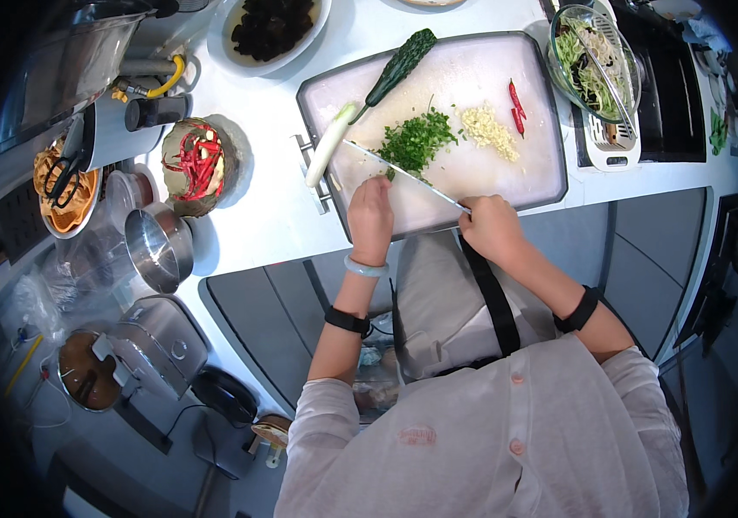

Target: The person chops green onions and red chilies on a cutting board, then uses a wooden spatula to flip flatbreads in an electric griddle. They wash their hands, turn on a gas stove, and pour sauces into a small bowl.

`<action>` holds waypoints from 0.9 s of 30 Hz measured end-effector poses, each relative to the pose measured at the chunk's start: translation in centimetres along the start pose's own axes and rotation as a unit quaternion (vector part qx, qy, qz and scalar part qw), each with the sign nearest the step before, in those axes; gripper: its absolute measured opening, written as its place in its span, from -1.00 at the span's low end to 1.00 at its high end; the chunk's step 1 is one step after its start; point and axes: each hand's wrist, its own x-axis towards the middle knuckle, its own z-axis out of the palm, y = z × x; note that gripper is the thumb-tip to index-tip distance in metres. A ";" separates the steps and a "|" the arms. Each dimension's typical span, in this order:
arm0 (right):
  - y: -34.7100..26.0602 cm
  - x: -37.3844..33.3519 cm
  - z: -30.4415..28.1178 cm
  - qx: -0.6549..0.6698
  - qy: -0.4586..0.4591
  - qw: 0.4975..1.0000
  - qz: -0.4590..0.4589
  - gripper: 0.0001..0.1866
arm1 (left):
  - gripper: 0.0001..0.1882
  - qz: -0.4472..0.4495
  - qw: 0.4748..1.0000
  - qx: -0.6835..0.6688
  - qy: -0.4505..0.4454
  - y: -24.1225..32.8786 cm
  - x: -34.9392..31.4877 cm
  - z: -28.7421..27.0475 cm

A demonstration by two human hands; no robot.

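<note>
My right hand (492, 226) is closed around the handle of a kitchen knife (403, 172). Its blade slants up and left across the cutting board (473, 194), along the near side of a heap of chopped greens (419, 142). Next to the blade, at the board's near left, my left hand (371, 217) has its fingers pressed together; whether anything is in them is hidden. A thick white stalk (331, 145) lies at the board's left edge, beside a dark green bumpy cucumber (402, 67). Minced garlic (490, 132) and red chillies (517, 109) lie to the right.
Left of the board stand a bowl of cut red chillies (197, 164) and a metal bowl (159, 249). A white bowl (216, 34) holds dark pieces in liquid. At the back right, a glass bowl of shredded vegetables (592, 67) rests on a white basket (612, 161).
</note>
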 end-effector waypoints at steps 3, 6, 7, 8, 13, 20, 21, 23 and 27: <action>0.5 -1.2 -0.7 0.002 0.025 0.999 -0.020 -0.84 | -0.88 0.017 1.000 0.010 0.024 0.0 0.2 -0.6; 0.7 -2.0 -0.8 -0.023 0.002 0.999 -0.023 -0.85 | -0.84 -0.014 0.998 0.058 0.014 0.1 -0.2 -1.4; 0.7 -2.2 -0.8 -0.030 0.000 0.999 -0.030 -0.85 | -0.84 -0.033 0.997 0.070 0.011 0.2 -0.4 -1.3; 0.9 -2.3 -0.7 -0.043 -0.008 0.999 -0.029 -0.85 | -0.85 -0.052 0.995 0.082 0.009 0.1 -0.5 -1.2; 1.1 -1.8 -0.1 -0.087 -0.030 0.996 -0.008 -0.86 | -0.90 -0.060 0.997 0.053 -0.019 -0.6 -0.2 -0.2; -1.1 1.7 0.4 -0.054 -0.036 0.998 -0.013 -0.86 | -0.91 -0.037 0.998 0.040 -0.013 -0.1 -0.4 -0.3; -1.2 1.7 0.2 -0.043 -0.038 0.998 -0.011 -0.86 | -0.91 -0.031 0.998 0.051 -0.006 -0.1 -0.4 -0.3; -1.1 0.9 -0.2 -0.057 -0.040 0.997 -0.036 -0.86 | -0.91 -0.012 0.997 0.070 0.009 -0.1 -0.6 -0.3; 0.0 -1.9 -0.4 -0.066 -0.039 0.996 -0.045 -0.86 | -0.87 -0.085 0.992 0.097 -0.001 -0.9 -0.9 -0.1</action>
